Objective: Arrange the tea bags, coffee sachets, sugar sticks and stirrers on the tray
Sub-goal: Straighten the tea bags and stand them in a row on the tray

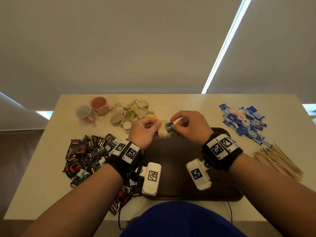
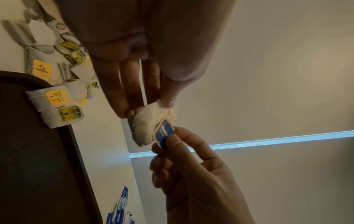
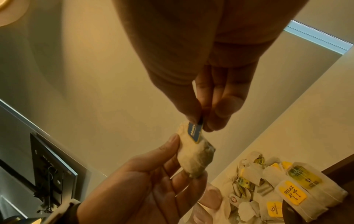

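**Holding one tea bag above the tray's far edge**

Pinching a crumpled white tea bag (image 1: 163, 132) between thumb and fingers, the left hand (image 1: 143, 131) holds it in the air over the far edge of the dark tray (image 1: 172, 168). The right hand (image 1: 189, 124) pinches the bag's blue paper tag (image 1: 169, 127), which lies against the bag. Two more tea bags with yellow tags (image 2: 55, 106) rest on the tray's far left corner. A loose tea bag pile (image 1: 133, 112) sits toward the tabletop's (image 1: 188, 103) far edge, beside two cups (image 1: 93, 108). Dark coffee sachets (image 1: 87, 154) are heaped along the left edge, blue sugar sticks (image 1: 244, 122) at the far right corner, and wooden stirrers (image 1: 278, 159) along the right edge.
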The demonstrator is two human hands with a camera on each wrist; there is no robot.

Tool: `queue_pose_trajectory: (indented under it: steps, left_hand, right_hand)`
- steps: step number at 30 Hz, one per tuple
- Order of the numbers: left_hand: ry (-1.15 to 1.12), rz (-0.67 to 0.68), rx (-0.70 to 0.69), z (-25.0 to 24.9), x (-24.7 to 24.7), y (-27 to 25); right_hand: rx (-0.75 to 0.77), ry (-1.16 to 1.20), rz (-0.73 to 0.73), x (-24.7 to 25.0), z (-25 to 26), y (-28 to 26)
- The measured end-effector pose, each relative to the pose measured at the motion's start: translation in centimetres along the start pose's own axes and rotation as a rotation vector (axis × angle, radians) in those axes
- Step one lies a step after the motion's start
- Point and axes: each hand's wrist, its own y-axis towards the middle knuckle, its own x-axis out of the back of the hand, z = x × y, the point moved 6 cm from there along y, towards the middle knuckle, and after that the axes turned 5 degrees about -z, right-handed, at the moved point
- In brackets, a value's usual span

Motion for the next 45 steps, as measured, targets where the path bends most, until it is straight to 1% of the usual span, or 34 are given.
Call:
queue_pose_trajectory:
  steps: [4,8,14,19,27,30,33,39,42,45]
  left_hand:
    - [0.015,0.006,-0.013,-0.2,0.0,0.0]
    - [0.002,0.010,-0.007,0.0,0.0,0.1]
    - [0.004,0.015,-0.022,0.2,0.1,0.1]
    - [-0.019,0.024,-0.017,0.1,0.0,0.0]
    - [-0.060,0.061,0.005,0.1,-0.3,-0.1]
    - [-0.016,0.086,-0.007,0.5,-0.3,0.0]
    - [0.015,0.074,0.004,1.0,0.1,0.3]
    - [0.059,0.060,0.015,1.8,0.6,1.1]
    - [0.091,0.039,0.008,2.6,1.2,2.0]
    - [0.152,0.018,-0.007,3.2,2.2,3.0]
  right_hand:
    - [-0.014,0.007,0.003,-0.3,0.0,0.2]
    - [-0.060,0.022,0.000,-0.5,-0.5,0.3]
    - [-0.038,-0.042,0.017,-0.7,-0.5,0.5]
    - [-0.074,0.040,0.014,-0.6,-0.5,0.5]
    - [-0.082,0.048,-0.001,-1.0,-0.5,0.7]
    - [-0.085,0.053,-0.014,-1.1,-0.7,0.8]
    - [-0.067,0.081,0.016,-1.4,-0.9,0.8]
    - [-0.056,0.019,0.062,-2.5,-2.0,1.8]
    - [-0.080,0.044,0.085,-3.4,-2.7,2.5]
    - [-0.138,0.013,0.067,-4.5,-4.1,3.5]
